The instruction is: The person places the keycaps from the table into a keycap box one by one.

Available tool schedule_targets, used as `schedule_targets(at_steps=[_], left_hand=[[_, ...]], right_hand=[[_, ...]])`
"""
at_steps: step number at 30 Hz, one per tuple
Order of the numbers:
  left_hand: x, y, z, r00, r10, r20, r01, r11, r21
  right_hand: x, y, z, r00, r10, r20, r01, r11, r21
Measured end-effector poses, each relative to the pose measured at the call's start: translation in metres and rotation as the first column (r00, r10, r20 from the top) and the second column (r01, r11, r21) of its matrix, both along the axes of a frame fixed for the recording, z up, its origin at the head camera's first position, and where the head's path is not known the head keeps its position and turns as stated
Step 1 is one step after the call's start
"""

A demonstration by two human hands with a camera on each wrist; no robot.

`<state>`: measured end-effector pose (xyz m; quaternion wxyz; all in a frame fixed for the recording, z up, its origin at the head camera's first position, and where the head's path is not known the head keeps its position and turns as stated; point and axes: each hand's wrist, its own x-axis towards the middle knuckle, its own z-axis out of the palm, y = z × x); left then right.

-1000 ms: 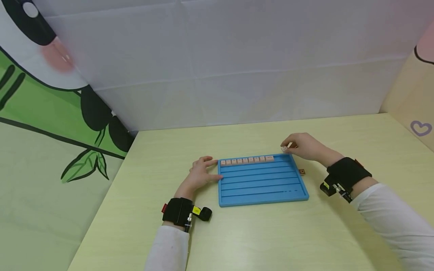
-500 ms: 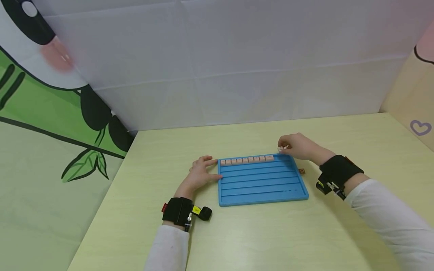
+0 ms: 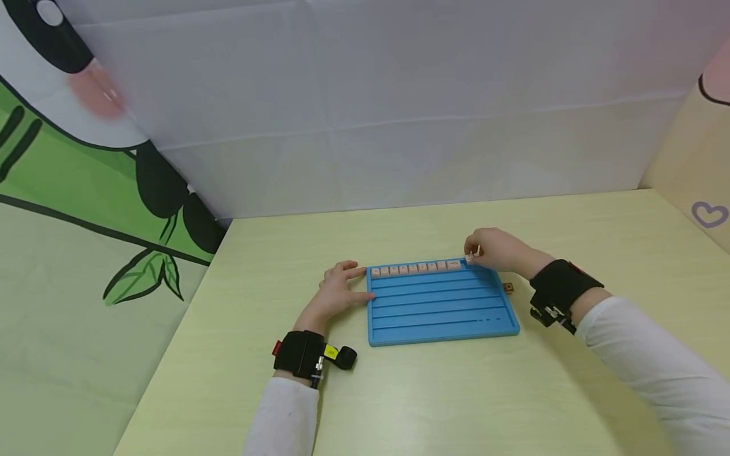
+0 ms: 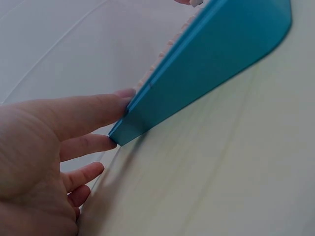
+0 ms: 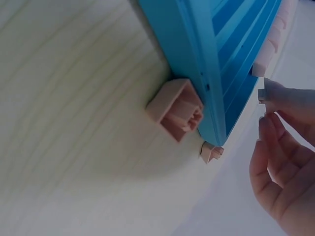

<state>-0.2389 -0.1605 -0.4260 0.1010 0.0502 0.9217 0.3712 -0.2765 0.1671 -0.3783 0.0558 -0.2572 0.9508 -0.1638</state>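
A blue keycap tray point(image 3: 439, 311) with long ridged rows lies flat on the table. Along its far row sits a line of pale pink keycaps point(image 3: 412, 269). My right hand point(image 3: 499, 249) pinches one small keycap point(image 3: 469, 258) between thumb and fingers, just above the far row, right of the line's end. In the right wrist view the held keycap point(image 5: 262, 95) is mostly covered by the fingertips. At the tray's left side, my left hand point(image 3: 334, 296) touches the edge with thumb and a finger, its fingers extended; the left wrist view shows them against the wall point(image 4: 167, 88).
Beside the tray's right wall a loose keycap point(image 5: 177, 110) lies tipped, its hollow underside showing. Another loose keycap point(image 5: 211, 152) is near the far corner. The pale wooden table point(image 3: 410, 399) ends at a white cloth backdrop point(image 3: 399, 126).
My right hand has moved a little left and lower with the keycap, toward the end of the keycap line. The left hand and tray stay put.
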Motion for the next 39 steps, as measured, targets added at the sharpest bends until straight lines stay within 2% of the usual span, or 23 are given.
schedule_targets(at_steps=[16, 39], left_hand=[[-0.003, 0.000, -0.002, 1.000, 0.016, 0.005, -0.016, 1.000, 0.003], [-0.004, 0.004, -0.001, 1.000, 0.020, -0.004, -0.020, 1.000, 0.023]], right_hand=[[-0.009, -0.004, -0.009, 1.000, 0.000, 0.022, -0.002, 0.996, 0.093], [-0.013, -0.006, -0.007, 1.000, 0.002, 0.022, -0.004, 0.996, 0.088]])
